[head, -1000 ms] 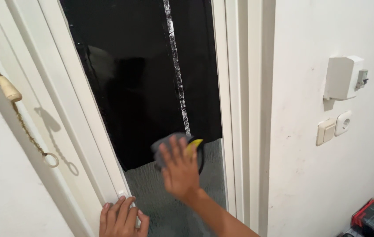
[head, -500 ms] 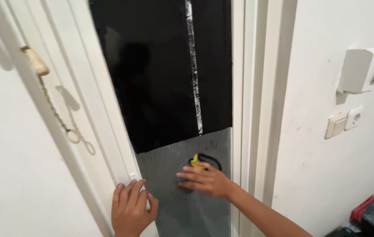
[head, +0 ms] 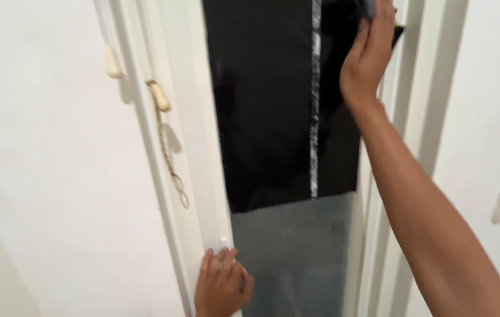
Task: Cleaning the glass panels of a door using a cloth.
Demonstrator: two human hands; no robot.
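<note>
Two hands working: right hand (head: 369, 56) pressing grey cloth (head: 367, 7) (mostly hidden under fingers) flat against dark glass (head: 267, 105); left hand (head: 221, 287) gripping white frame edge (head: 206, 176).

Two bare hands: left hand (head: 221, 286), right hand (head: 368, 54). Right forearm bare, no sleeve, nothing worn on wrist.

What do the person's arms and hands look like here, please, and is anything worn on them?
Both are bare. The right hand and its long forearm show no sleeve, glove, watch or ring. The left hand shows only to the wrist, also without glove or ring; whether a sleeve sits higher up cannot be told.
</note>
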